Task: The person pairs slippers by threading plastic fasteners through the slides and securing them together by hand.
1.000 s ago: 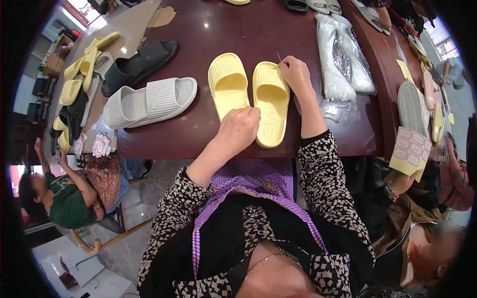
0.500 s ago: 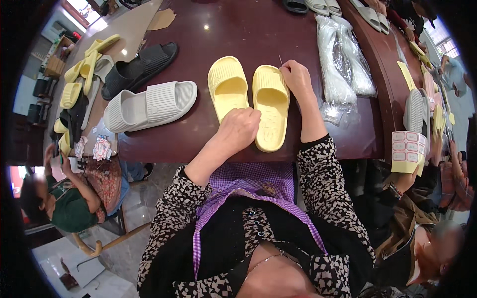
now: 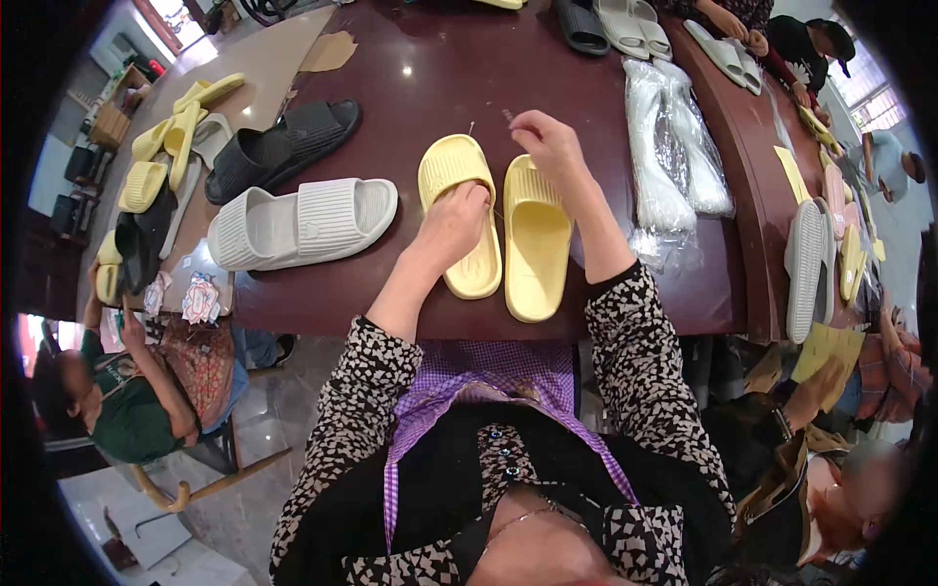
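Observation:
Two yellow slippers lie side by side on the table before me, toes pointing away. At the left yellow slipper [image 3: 474, 269], my left hand [image 3: 451, 227] is closed, its fingers curled at the strap's opening and the fingertips hidden. A thin strand [image 3: 471, 128] sticks up past that slipper's toe. My right hand [image 3: 549, 151] is raised over the toe of the right yellow slipper [image 3: 537, 259], covering part of its strap. Its thumb and fingers are pinched together, with a faint thin bit at the fingertips too small to name.
Left of me lie a grey slipper [image 3: 308, 223] and black slippers [image 3: 283, 146]. More yellow slippers [image 3: 181, 146] lie on the side table. Plastic-wrapped white bundles [image 3: 674, 146] are on the right. Co-workers sit at both sides; one hand [image 3: 826, 383] holds a yellow sheet [image 3: 821, 347].
My right hand has moved left and away from the right slipper's side. My left hand has shifted up onto the left slipper's strap. Both slippers sit slightly lower in view.

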A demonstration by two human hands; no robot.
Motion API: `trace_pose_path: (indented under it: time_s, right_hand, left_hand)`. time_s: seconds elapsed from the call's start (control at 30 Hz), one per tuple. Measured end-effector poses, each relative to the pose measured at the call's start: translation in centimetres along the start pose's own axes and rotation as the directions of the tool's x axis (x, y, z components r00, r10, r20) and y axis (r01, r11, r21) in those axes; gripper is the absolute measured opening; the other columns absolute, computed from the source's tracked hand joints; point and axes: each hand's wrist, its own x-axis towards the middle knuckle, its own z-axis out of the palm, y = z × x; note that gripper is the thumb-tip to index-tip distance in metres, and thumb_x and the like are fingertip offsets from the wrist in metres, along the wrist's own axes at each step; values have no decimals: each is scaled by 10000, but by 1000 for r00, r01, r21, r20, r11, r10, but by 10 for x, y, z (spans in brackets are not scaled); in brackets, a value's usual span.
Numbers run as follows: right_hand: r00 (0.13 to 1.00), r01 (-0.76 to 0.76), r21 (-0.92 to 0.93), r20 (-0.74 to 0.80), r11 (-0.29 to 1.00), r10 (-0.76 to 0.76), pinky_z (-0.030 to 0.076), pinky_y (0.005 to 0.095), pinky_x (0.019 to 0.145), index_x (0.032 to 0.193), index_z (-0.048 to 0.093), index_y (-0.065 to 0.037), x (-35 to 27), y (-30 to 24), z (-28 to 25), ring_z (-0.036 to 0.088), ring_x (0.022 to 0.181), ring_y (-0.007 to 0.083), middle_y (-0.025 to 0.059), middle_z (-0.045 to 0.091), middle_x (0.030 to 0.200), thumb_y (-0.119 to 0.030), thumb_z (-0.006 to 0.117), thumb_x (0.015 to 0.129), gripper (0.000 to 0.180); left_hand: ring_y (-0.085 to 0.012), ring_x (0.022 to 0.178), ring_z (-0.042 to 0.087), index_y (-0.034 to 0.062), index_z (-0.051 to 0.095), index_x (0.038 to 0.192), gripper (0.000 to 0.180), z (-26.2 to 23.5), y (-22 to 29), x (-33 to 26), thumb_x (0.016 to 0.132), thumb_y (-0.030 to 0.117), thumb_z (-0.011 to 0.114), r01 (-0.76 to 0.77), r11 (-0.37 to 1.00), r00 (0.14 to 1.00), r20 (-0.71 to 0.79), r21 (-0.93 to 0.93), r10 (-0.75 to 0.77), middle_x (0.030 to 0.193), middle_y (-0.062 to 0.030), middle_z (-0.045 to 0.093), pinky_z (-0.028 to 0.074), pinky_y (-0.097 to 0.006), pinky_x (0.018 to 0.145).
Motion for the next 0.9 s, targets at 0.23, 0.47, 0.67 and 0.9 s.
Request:
trace_pose_path:
  time_s: [0.23, 0.47, 0.67, 0.9]
  right_hand:
    - [824, 294, -395, 566, 870, -22, 484, 443, 775, 920, 664, -66, 42, -7, 35, 625, 897, 364, 168, 661, 949, -168, 558, 828, 173]
    - [899, 399, -454, 366, 797, -241, 503, 445, 711, 806, 616, -79, 24, 7, 21, 636, 804, 327, 137, 646, 805, -142, 569, 774, 85]
    - [967, 238, -356, -1, 904, -255, 490, 406, 703, 827, 596, -77, -19, 12, -13, 607, 796, 306, 112, 621, 815, -115, 599, 771, 68]
    - [895, 279, -51, -349, 959, -279, 494, 387, 669, 827, 564, -50, -35, 1, -10, 590, 783, 298, 102, 594, 787, -52, 635, 747, 107]
  left_hand:
    - [-387, 897, 570, 1, 542, 981, 133, 8, 3, 9, 878, 75, 500, 15, 998, 1000, 22, -66, -13, 979, -188, 581, 469, -450, 787]
    - [-382, 912, 564, -25, 563, 1029, 176, 2, 1, 1, 883, 54, 504, 45, 985, 998, 39, -167, -39, 977, -202, 582, 460, -419, 805]
    - [-239, 847, 599, -48, 574, 1066, 201, -9, 38, 35, 899, 30, 493, 74, 909, 971, -177, -411, -159, 996, -139, 629, 480, -336, 792]
    - [-181, 872, 584, -61, 570, 1050, 213, 13, 6, 100, 886, -5, 446, 397, 601, 909, 205, -694, -364, 992, -133, 626, 474, -301, 759]
